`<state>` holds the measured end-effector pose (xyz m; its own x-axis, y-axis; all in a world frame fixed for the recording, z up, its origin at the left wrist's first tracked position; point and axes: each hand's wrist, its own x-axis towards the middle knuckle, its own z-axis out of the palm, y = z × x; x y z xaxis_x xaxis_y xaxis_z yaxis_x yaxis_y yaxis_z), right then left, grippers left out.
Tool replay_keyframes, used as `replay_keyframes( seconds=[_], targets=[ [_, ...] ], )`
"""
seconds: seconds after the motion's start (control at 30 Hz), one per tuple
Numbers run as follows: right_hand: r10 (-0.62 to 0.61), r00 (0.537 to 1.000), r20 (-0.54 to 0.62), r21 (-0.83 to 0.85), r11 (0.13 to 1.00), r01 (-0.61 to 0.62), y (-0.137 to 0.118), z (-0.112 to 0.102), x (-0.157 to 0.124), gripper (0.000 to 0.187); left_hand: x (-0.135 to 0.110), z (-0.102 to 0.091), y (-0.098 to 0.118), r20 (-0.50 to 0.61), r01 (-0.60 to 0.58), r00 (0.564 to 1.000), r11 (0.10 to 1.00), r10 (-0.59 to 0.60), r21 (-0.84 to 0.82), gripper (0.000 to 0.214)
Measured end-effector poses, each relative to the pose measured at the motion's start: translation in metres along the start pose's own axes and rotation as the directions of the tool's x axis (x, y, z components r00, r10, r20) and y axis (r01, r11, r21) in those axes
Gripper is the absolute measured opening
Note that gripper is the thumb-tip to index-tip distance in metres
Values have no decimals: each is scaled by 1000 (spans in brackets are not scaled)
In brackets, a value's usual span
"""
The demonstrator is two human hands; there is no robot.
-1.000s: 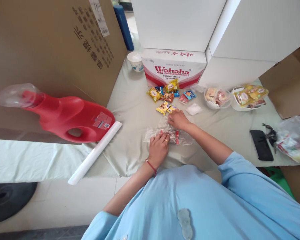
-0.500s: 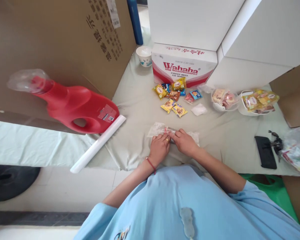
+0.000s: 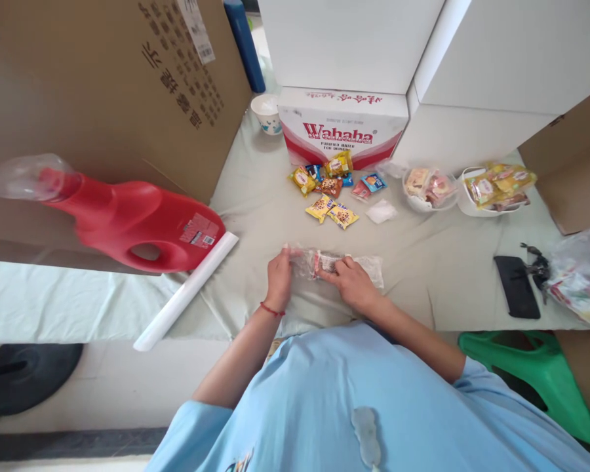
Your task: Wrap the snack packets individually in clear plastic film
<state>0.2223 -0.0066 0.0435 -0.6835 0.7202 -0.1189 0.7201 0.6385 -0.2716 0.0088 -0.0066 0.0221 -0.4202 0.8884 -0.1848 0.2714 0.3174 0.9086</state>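
Observation:
A clear plastic bag (image 3: 368,266) with a red-marked packet inside lies on the pale green cloth (image 3: 255,210) in front of me. My left hand (image 3: 278,280) pinches the bag's left end, fingers closed on it. My right hand (image 3: 353,284) grips the bag near its middle. Beyond the bag lie two yellow cookie packets (image 3: 332,212). Several small snack packets (image 3: 324,177) sit in a cluster before the Wahaha carton (image 3: 341,128).
A red detergent jug (image 3: 128,219) lies on its side at the left, beside a white roll (image 3: 187,290). Two white bowls of snacks (image 3: 467,187) stand at the right. A black phone (image 3: 516,285), a filled plastic bag (image 3: 577,275), a paper cup (image 3: 266,113) and a green stool (image 3: 541,373) are around.
My right hand came back from the yellow packets to the clear bag. My left hand slid left and now pinches the bag's end, which is lifted a little off the cloth.

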Motion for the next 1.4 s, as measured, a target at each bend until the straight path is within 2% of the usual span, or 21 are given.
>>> replay_keyframes(
  seconds=[0.17, 0.4, 0.47, 0.53, 0.6, 0.63, 0.73, 0.83, 1.0, 1.1, 1.2, 1.27, 1.3, 1.4],
  targets=[
    [25, 1000, -5, 32, 999, -24, -3, -1, 2, 54, 6, -2, 3, -32, 43, 999, 999, -44, -25, 31],
    [18, 1000, -13, 37, 999, -18, 2, 3, 2, 52, -24, -34, -24, -128, 84, 990, 983, -63, 165, 23],
    [7, 1000, -15, 42, 999, -6, 3, 3, 3, 50, -26, -41, -27, -187, 33, 982, 968, 14, 248, 26],
    [-5, 1000, -11, 47, 999, 6, 3, 3, 4, 51, -21, -43, -24, -211, -95, 962, 934, 176, 344, 33],
    [-13, 1000, -6, 51, 999, 13, 3, 2, 4, 54, -12, -39, -16, -169, -224, 932, 874, 321, 431, 40],
    [-14, 1000, -4, 54, 998, 15, 3, 1, 5, 55, -7, -36, -13, -124, -261, 927, 846, 354, 464, 43],
    [-21, 1000, -8, 74, 997, 22, 5, 0, 4, 54, 5, -22, -6, 66, -307, 943, 771, 327, 558, 41],
    [-55, 998, -32, 117, 991, 58, 10, -1, 0, 46, 9, -14, -11, 217, -344, 939, 764, 268, 546, 23],
    [-86, 994, -64, 196, 976, 97, 17, -2, -9, 40, 5, -27, -15, 208, -330, 942, 848, 264, 414, 11],
    [-70, 996, -47, 186, 979, 77, 17, -3, -9, 39, -2, -31, 0, 209, -205, 968, 922, 140, 330, 12],
    [-56, 998, -14, 173, 983, 58, 14, -3, -5, 38, -13, -17, 19, 220, -119, 973, 966, 68, 230, 11],
    [-61, 998, -6, 165, 984, 62, 11, 0, -4, 35, -21, 0, 30, 277, -132, 957, 979, 85, 158, 11],
    [-65, 998, -16, 164, 984, 67, 10, 2, -5, 33, -26, 9, 34, 322, -174, 939, 975, 121, 141, 14],
    [-84, 993, -87, 192, 976, 99, 13, 11, -16, 29, -41, 29, 39, 433, -404, 855, 890, 287, 209, 27]
  ],
)
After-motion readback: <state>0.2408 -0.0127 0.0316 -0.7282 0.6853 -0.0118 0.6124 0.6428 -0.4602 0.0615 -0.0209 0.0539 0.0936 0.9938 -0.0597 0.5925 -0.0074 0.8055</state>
